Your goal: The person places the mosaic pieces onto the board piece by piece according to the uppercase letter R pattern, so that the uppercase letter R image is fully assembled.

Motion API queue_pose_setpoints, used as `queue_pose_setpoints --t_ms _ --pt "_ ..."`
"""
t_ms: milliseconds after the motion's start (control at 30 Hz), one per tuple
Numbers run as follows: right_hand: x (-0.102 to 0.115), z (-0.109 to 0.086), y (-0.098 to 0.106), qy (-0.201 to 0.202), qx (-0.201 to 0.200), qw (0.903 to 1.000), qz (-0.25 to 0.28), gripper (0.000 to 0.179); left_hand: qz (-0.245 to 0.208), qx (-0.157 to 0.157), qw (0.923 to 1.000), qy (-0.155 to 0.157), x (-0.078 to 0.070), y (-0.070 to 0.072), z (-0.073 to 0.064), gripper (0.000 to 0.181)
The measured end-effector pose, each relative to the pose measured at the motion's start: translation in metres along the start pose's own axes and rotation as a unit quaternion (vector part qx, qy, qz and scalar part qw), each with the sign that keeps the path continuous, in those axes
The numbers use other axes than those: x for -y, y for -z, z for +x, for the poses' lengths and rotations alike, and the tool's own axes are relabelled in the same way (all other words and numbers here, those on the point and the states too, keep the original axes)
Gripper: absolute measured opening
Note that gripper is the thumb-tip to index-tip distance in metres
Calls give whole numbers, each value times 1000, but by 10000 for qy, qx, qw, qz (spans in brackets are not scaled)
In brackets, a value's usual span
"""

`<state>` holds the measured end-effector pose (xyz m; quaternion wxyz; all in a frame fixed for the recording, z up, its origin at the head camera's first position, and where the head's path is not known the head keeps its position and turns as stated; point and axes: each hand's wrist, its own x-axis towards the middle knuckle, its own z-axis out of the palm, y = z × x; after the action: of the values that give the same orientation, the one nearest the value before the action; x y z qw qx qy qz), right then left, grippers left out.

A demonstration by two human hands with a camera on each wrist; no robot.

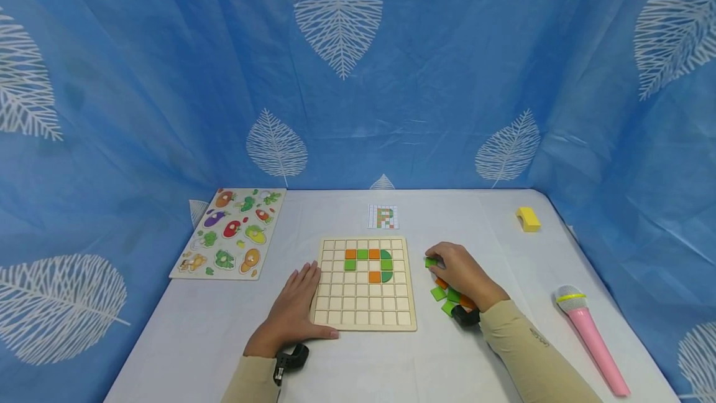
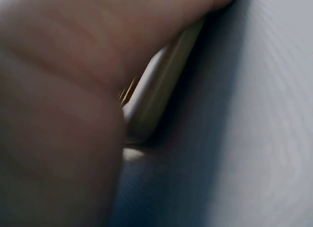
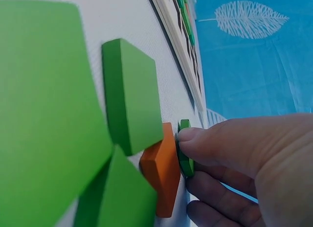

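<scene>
A wooden grid board (image 1: 366, 319) lies on the table with several orange and green pieces set in its upper squares. My left hand (image 1: 293, 313) rests along the board's left side, its fingers straight and the thumb spread along the front edge. To the right of the board, my right hand (image 1: 461, 272) pinches a green square tile (image 3: 185, 158) between thumb and fingers. Beneath and beside that hand lie loose tiles, among them a green tile (image 3: 132, 95) and an orange tile (image 3: 167, 173). The left wrist view is mostly filled by blurred skin and the board's edge.
Behind the board lies a small pattern card (image 1: 383, 216). At the left is a vegetable puzzle board (image 1: 235, 260). A yellow block (image 1: 528, 219) sits far right, with a pink toy microphone (image 1: 595, 341) nearer. Blue curtains (image 1: 391, 111) enclose the white table.
</scene>
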<state>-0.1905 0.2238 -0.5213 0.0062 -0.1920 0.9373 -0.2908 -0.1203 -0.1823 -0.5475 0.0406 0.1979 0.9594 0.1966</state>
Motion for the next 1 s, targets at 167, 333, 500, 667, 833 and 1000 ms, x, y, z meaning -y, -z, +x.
queue_pose_setpoints --t_ms 167,333,500,667,833,1000 --pt "1 1 0 0 7 10000 -19 28 25 -16 10000 3 1 -1 0 148" --pt "2 2 0 -35 3 10000 4 28 0 -19 10000 12 1 -1 0 149" --pt "4 3 -1 -98 51 9999 -24 28 -22 -5 10000 12 1 -1 0 149" --pt "6 4 -3 -179 90 9998 -49 29 7 0 10000 9 1 -1 0 149" --pt "12 5 -7 -131 39 9999 -9 28 8 -53 10000 -20 2 -2 0 148" --pt "22 8 -11 90 -107 9999 30 28 2 -116 9999 -33 2 -2 0 148"
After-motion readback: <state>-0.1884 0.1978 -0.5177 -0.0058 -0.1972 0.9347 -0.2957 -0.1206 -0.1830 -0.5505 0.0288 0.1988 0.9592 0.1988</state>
